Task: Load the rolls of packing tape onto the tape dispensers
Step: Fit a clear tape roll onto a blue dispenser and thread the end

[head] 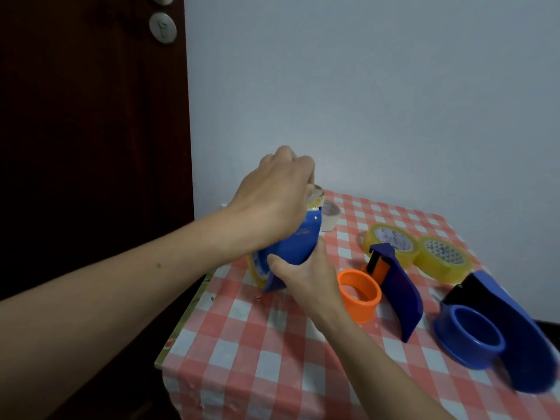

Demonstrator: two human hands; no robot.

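single head-worn view, looking forward and down along both forearms. very near to the left hand [272, 201] and right hand [303, 274], over the left edge of the checked table [257, 359], facing the pale wall [363, 86] and dark door [91, 116].

Blue dispenser [298, 244] held tilted, yellow roll [257, 268] mounted, two loose yellow rolls [391, 242] [444, 257] touching, orange-cored dispenser [397, 289], blue-cored dispenser [497, 322] lying empty nearby

Left hand [272, 201] and right hand [303, 274] are bare, like both forearms [127, 283], the left perhaps bearing a mole [160, 265].
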